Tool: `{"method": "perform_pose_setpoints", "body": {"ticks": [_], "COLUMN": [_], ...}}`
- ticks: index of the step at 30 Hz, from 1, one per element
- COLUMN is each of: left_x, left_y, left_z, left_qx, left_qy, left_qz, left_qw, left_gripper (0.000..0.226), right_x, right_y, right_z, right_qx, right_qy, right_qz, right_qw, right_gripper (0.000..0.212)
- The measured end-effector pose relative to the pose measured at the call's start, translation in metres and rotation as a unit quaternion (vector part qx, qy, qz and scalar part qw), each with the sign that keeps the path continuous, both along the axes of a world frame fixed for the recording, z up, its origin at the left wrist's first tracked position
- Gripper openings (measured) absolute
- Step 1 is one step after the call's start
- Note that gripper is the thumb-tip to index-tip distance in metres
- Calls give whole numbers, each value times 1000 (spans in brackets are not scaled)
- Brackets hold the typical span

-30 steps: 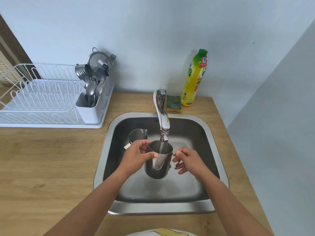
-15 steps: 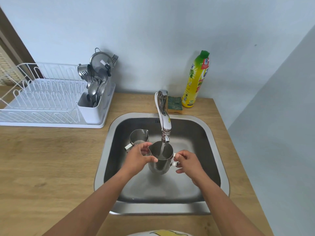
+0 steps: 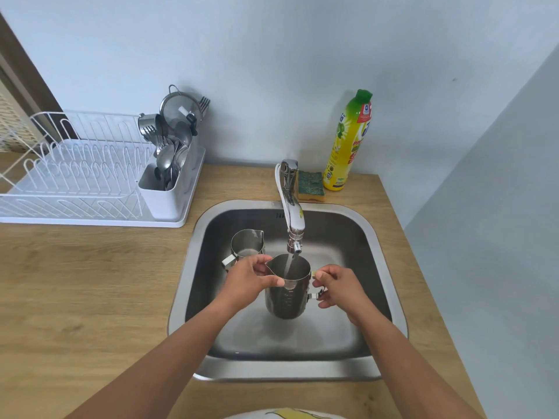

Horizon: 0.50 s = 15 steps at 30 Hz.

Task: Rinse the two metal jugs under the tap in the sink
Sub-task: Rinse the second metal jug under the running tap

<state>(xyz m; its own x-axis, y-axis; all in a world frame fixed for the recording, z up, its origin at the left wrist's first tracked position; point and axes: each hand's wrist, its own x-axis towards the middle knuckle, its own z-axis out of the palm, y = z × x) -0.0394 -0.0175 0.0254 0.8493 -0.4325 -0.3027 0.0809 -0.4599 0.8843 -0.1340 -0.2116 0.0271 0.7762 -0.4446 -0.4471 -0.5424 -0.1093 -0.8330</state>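
Head view: jug under running tap

Left hand (image 3: pixel 245 282) grips the spout side of the held jug (image 3: pixel 287 300); right hand (image 3: pixel 338 285) pinches its handle. The held jug is upright inside the sink (image 3: pixel 390 267), directly under the tap (image 3: pixel 292 213), with water running into it. The second jug (image 3: pixel 246 244) stands at the sink's rear left, just behind the left hand.

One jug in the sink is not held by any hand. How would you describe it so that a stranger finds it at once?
Look into the steel sink set in the wooden counter, left of the tap. There the smaller jug stands upright near the left wall. Unlike the larger jug, which the left hand and right hand hold under the running water, it stands outside the stream.
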Motion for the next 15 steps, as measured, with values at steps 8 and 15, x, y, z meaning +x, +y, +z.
{"method": "perform_pose_setpoints", "body": {"ticks": [8, 15], "left_x": [3, 4], "left_y": [0, 1], "left_z": [-3, -9], "left_qx": [-2, -2], "left_qy": [16, 23], "left_qz": [-4, -2], "left_qw": [1000, 1000], "left_gripper": [63, 63], "right_x": [-1, -3], "right_y": [0, -1], "right_z": [-1, -1], "right_qx": [4, 20], "right_qy": [8, 14], "right_qz": [0, 8], "right_qw": [1000, 1000], "right_gripper": [15, 17]}}
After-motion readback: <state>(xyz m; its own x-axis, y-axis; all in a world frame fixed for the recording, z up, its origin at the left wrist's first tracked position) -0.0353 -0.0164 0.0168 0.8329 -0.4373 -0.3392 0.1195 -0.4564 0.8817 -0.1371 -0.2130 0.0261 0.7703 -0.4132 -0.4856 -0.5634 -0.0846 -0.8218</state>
